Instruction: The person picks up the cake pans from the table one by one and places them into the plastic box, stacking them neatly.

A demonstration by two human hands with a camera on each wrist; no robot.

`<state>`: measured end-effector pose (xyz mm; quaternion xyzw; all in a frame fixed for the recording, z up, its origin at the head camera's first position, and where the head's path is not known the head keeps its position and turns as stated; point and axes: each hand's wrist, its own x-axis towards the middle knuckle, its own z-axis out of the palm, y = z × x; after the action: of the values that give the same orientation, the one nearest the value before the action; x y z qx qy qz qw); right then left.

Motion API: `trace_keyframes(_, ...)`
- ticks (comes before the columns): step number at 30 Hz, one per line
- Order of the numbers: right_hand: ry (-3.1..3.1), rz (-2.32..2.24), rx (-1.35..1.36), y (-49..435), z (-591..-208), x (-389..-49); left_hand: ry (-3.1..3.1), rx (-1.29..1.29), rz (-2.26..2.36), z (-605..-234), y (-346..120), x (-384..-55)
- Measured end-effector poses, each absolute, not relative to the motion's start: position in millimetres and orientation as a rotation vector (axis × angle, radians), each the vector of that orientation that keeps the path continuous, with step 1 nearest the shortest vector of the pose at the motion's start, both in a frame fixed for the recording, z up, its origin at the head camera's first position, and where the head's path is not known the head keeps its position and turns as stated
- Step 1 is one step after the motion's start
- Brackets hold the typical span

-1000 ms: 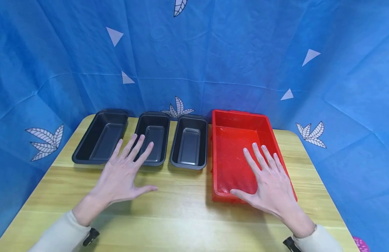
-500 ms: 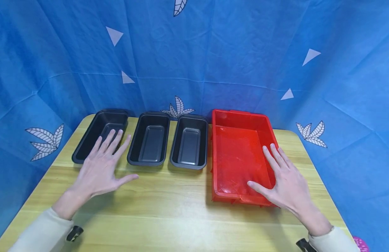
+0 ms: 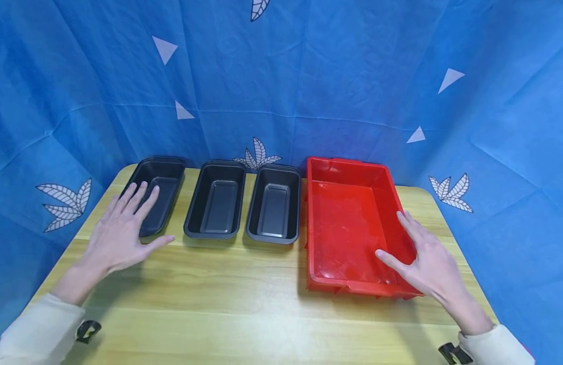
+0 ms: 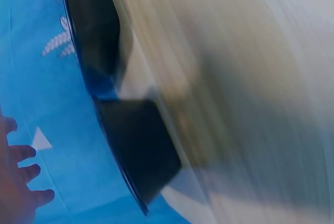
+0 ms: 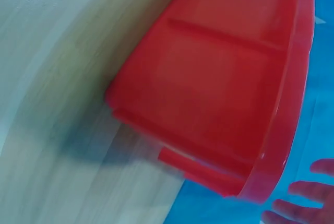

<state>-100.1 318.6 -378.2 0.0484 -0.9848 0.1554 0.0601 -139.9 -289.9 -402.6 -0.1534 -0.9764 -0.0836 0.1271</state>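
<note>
My left hand [image 3: 116, 238] hovers over the near left part of the leftmost black loaf pan [image 3: 160, 203], fingers spread and straight, holding nothing. At the right, my right hand [image 3: 434, 264] hangs above the near right corner of a red plastic bin [image 3: 345, 228], its thumb held apart and its palm bare. The left wrist view shows the fingers [image 4: 28, 173] of the left hand in the air, apart from a black pan [image 4: 138, 145]. In the right wrist view the fingers [image 5: 305, 190] of the right hand appear beyond the bin's rim [image 5: 279, 145].
Two more black loaf pans, a middle one [image 3: 219, 203] and a right one [image 3: 274, 208], stand in a row left of the bin. All rest on a wooden table [image 3: 245, 309]. A blue patterned curtain [image 3: 281, 66] hangs behind and at both sides.
My left hand has moved left, from before the middle pan to the leftmost one. My right hand has moved right, toward the bin's right side. The pans and bin stay in place.
</note>
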Motion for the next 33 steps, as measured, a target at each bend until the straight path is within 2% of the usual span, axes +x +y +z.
trace_keyframes(19,-3.042,0.78,-0.088,351,-384,-111,-2.935,-0.263,-0.303,-419,-350,-155)
trace_keyframes(33,-3.033,1.051,-0.209,366,-388,-115,-3.015,-0.102,-0.464,-428,-371,-164)
